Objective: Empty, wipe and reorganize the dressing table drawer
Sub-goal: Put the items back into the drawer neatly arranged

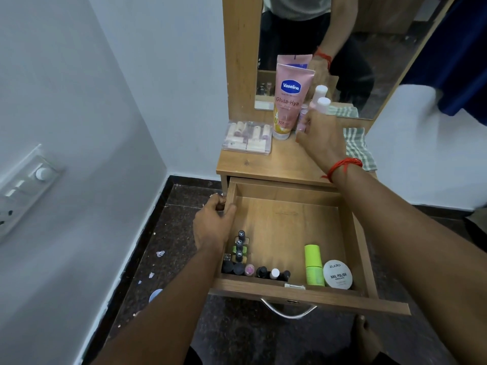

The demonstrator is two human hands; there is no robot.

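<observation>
The wooden drawer (295, 222) stands pulled out below the dressing table top (266, 164). My left hand (212, 222) grips the drawer's left side wall. Along the drawer's front sit several small nail polish bottles (243, 259), a green bottle (313, 264) and a round white nail polish remover tub (337, 274). My right hand (320, 138) reaches over the table top, its fingers curled round a pale pink bottle with a white cap (322, 104), next to a tall pink Vaseline tube (288, 101).
A clear box of small cosmetics (247, 138) lies at the table's left rear. A green checked cloth (358, 148) lies at the right. A mirror (342, 48) rises behind. A wall with a switch panel (23, 185) stands at the left. The floor is dark.
</observation>
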